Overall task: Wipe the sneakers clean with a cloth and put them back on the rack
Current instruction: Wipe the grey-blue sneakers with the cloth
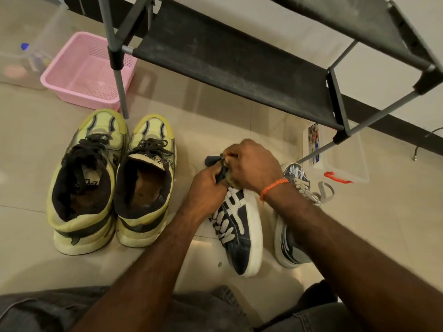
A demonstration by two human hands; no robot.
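Observation:
A navy sneaker (242, 233) with a white sole and pale laces lies tilted on its side on the floor. Over its far end my left hand (207, 188) grips a dark cloth (212, 161). My right hand (251, 164) is curled over that same end, pinching the cloth or the shoe; which one is hidden. The second navy sneaker (293, 236) stands just to the right, partly behind my right forearm. A pair of yellow sneakers (112, 183) with black laces stands upright at the left. The black shoe rack (239, 68) rises behind, its lower shelf bare.
A pink plastic basket (81, 70) sits on the tiled floor left of the rack's leg. A clear storage box (24, 44) is at the far left. Another clear bin (340, 164) with a red clip sits under the rack's right end. My knees fill the bottom edge.

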